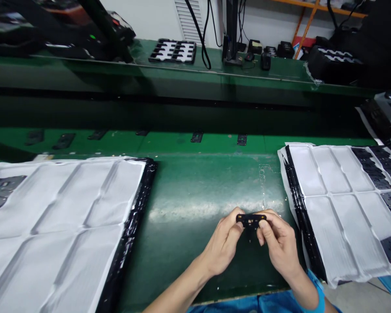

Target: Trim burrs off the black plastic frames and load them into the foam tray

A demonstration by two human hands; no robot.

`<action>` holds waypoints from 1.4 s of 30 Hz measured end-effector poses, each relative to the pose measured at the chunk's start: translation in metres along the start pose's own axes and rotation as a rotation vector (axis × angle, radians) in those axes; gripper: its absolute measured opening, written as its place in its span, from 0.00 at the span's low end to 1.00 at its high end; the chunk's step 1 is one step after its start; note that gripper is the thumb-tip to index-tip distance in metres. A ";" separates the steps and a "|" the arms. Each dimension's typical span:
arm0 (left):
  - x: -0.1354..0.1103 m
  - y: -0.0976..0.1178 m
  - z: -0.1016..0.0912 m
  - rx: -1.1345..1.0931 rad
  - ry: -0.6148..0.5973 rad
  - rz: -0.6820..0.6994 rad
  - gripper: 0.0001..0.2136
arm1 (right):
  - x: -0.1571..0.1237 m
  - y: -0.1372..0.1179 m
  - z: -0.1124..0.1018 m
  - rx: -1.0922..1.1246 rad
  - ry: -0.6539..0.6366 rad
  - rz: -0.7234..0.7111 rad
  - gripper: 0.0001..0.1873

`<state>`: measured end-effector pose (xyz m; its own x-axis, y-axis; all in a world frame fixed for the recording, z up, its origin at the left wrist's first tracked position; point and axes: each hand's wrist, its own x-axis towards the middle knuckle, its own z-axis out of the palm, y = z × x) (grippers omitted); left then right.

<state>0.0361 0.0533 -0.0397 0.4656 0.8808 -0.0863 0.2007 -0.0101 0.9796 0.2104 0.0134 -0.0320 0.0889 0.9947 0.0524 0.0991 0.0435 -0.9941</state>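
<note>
A slim black part (252,217) is held above the green counter (195,187), left of the white-lined tray (343,230). Its long axis runs side to side, nearly level, with 1 end pointing toward the tray and the opposite end away from it; a face with gold-coloured spots is turned to the wearer. The part bridges the gap between the 2 hands: the left hand (223,241) is clamped on the end farther from the tray, the right hand (282,243) on the end nearer it. A 2nd tray (68,248) sits well to the left of the white-lined tray.
</note>
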 end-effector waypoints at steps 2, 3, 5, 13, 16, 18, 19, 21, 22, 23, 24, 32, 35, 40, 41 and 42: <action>-0.002 0.006 -0.011 0.079 -0.092 -0.027 0.08 | 0.001 -0.001 -0.002 -0.021 0.024 0.033 0.15; -0.003 0.009 -0.017 0.129 -0.122 -0.052 0.07 | 0.001 -0.002 -0.003 -0.032 0.037 0.046 0.15; -0.004 0.017 -0.027 0.194 -0.134 -0.094 0.07 | 0.002 -0.002 -0.003 -0.051 0.047 0.060 0.16; 0.001 0.026 -0.016 -0.091 0.010 -0.054 0.18 | -0.003 0.001 0.010 -0.089 0.019 0.010 0.14; 0.000 0.018 -0.007 -0.202 0.048 -0.057 0.18 | -0.005 0.001 0.013 -0.092 0.022 -0.017 0.13; -0.002 0.014 -0.005 -0.234 0.063 -0.046 0.18 | -0.006 0.000 0.014 -0.094 0.023 -0.029 0.13; -0.002 0.013 -0.005 -0.237 0.068 -0.036 0.18 | -0.006 0.000 0.015 -0.096 0.024 -0.035 0.13; -0.003 0.012 -0.006 -0.214 0.080 -0.021 0.18 | -0.007 -0.001 0.015 -0.100 0.029 -0.049 0.13; -0.004 0.012 -0.006 -0.192 0.088 -0.017 0.18 | -0.007 -0.002 0.016 -0.101 0.031 -0.054 0.13; -0.004 0.012 -0.006 -0.168 0.095 -0.015 0.18 | -0.007 -0.002 0.016 -0.103 0.032 -0.058 0.13; -0.004 0.013 -0.006 -0.146 0.103 -0.013 0.17 | -0.006 -0.002 0.016 -0.104 0.030 -0.059 0.13; -0.003 0.013 -0.006 -0.081 0.114 0.052 0.13 | -0.004 -0.002 0.016 -0.121 0.040 -0.074 0.13; -0.005 0.013 -0.014 -0.075 0.035 0.023 0.10 | -0.004 -0.002 0.015 -0.122 0.043 -0.057 0.13; -0.012 0.018 -0.035 0.072 -0.099 -0.123 0.10 | -0.001 0.002 0.020 -0.080 0.031 0.026 0.13; -0.013 0.020 -0.039 0.102 -0.088 -0.136 0.13 | -0.001 0.003 0.023 -0.057 0.006 0.042 0.13; -0.014 0.021 -0.044 0.130 -0.073 -0.150 0.15 | 0.000 0.004 0.026 -0.034 -0.024 0.056 0.13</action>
<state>-0.0040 0.0620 -0.0104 0.4824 0.8405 -0.2467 0.3798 0.0531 0.9235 0.1851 0.0165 -0.0387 0.0710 0.9975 -0.0062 0.1286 -0.0154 -0.9916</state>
